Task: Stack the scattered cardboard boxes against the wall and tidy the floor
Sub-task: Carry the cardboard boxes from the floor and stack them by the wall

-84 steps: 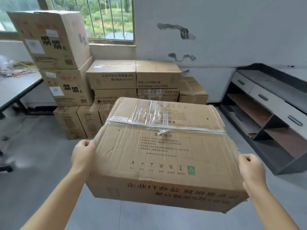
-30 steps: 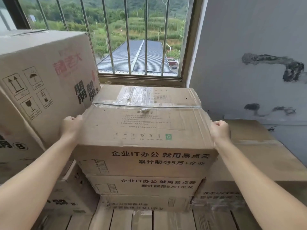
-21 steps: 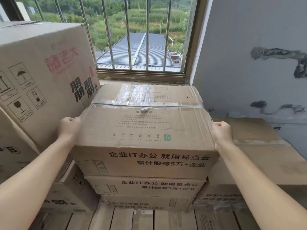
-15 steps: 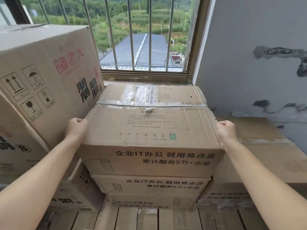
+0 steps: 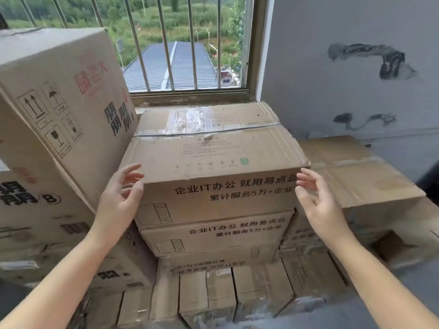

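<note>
- Both hands have let go of the top box (image 5: 213,167) they were clamping a moment ago: the left hand (image 5: 118,200) and right hand (image 5: 318,200) now hover just beside its near corners, fingers spread and holding nothing.
- That box sits on a stack of matching boxes (image 5: 213,236) below the barred window (image 5: 180,43), against the wall (image 5: 332,67), beside the tall box (image 5: 59,110).
- Judging from this, one placement is finished; whether boxes are left on the floor cannot be told, since the floor is out of view.
</note>
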The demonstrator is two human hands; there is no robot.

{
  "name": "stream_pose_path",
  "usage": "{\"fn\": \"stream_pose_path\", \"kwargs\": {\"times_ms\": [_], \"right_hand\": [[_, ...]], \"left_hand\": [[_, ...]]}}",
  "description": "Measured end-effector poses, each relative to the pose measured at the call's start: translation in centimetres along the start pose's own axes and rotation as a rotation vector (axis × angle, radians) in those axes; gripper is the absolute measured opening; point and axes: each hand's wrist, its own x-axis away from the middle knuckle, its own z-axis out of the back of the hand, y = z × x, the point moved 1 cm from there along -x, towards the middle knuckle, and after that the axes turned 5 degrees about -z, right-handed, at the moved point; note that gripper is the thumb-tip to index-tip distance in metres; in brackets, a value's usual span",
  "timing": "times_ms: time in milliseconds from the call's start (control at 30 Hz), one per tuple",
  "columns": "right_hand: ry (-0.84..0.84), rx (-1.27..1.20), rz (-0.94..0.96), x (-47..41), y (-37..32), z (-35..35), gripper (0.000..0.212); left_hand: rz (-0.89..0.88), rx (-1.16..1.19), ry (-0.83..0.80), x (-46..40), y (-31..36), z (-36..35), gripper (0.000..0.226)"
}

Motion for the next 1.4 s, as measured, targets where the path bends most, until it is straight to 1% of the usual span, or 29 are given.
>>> {"fn": "stream_pose_path", "kwargs": {"times_ms": [67,167,233,267,367,400,433,467,500,533,567,667,700,800,867,900,1000,1067,1100,1133,1167,1200,1233,1333,1400], "right_hand": [[-0.043,-0.028,-0.055,4.1,1.3,0.4,0.038],[-0.039,-0.081,-0.194,10.6,3.9,1.5,0.039],[0.01,-0.11,-0.288,15.2,5.7,2.3,0.042],[0.038,-0.121,-0.347,17.5,6.6,2.7,0.039],[0.157,-0.176,-0.503,24.2,8.5,4.4,0.032],[0.225,-0.192,-0.546,26.3,8.6,5.2,0.04],[0.306,-0.194,-0.577,28.3,8.6,6.1,0.059],[0.39,-0.2,-0.609,30.3,8.8,7.2,0.077],[0.484,-0.216,-0.633,32.4,9.0,8.5,0.087],[0.559,-0.232,-0.652,34.4,9.3,9.8,0.089],[0.613,-0.233,-0.666,36.5,9.4,11.2,0.086],[0.749,-0.197,-0.7,43.2,9.6,15.7,0.063],[0.786,-0.195,-0.718,45.7,9.7,17.4,0.058],[0.877,-0.16,-0.771,52.8,9.4,22.1,0.054],[0.958,-0.136,-0.799,57.8,9.5,24.4,0.054],[1.012,-0.136,-0.817,60.2,9.6,25.3,0.055],[1.224,-0.181,-0.856,66.6,9.4,27.1,0.058],[1.374,-0.22,-0.887,70.0,9.0,27.4,0.063],[1.437,-0.235,-0.898,71.5,8.8,27.4,0.061],[1.495,-0.257,-0.914,72.6,8.5,27.4,0.054],[1.553,-0.276,-0.929,73.6,8.3,27.5,0.041],[1.6,-0.287,-0.961,74.7,8.3,27.5,0.028],[1.652,-0.3,-0.99,75.8,8.4,27.4,0.024],[1.809,-0.327,-1.04,78.4,8.8,27.9,0.03],[1.896,-0.331,-1.056,79.7,9.2,28.9,0.03]], "left_hand": [[0.03,0.09,-0.057,2.9,0.2,-0.3,0.027],[0.102,0.132,-0.192,7.5,-0.6,-1.6,0.036],[0.139,0.144,-0.292,10.8,-1.2,-3.1,0.031],[0.157,0.159,-0.336,12.5,-1.4,-3.8,0.03],[0.174,0.178,-0.45,17.2,-1.1,-6.3,0.045],[0.184,0.18,-0.483,18.6,-0.7,-7.2,0.047],[0.193,0.18,-0.514,19.9,-0.2,-8.1,0.045],[0.193,0.192,-0.546,21.0,0.5,-9.0,0.038],[0.19,0.2,-0.575,22.0,1.3,-10.0,0.029],[0.184,0.216,-0.608,22.9,2.2,-11.2,0.025],[0.179,0.233,-0.662,23.8,3.5,-12.5,0.023],[0.112,0.266,-0.837,26.5,7.5,-17.3,0.036],[0.092,0.269,-0.886,27.9,8.9,-19.0,0.036],[0.033,0.324,-1.005,32.9,14.6,-24.2,0.022],[0.034,0.381,-1.097,37.0,17.7,-27.6,0.035],[0.029,0.413,-1.152,39.3,19.5,-29.1,0.037],[-0.008,0.458,-1.31,45.6,25.6,-32.6,0.023],[-0.057,0.466,-1.435,49.0,28.8,-34.5,0.021],[-0.082,0.464,-1.495,50.5,30.1,-35.4,0.028],[-0.112,0.445,-1.551,51.8,31.4,-36.3,0.038],[-0.146,0.436,-1.598,53.1,32.5,-37.2,0.044],[-0.175,0.421,-1.633,54.3,33.7,-38.1,0.046],[-0.202,0.415,-1.671,55.6,34.8,-39.1,0.047],[-0.267,0.403,-1.796,59.7,38.1,-42.0,0.048],[-0.304,0.405,-1.878,62.7,40.9,-44.1,0.039]]}}
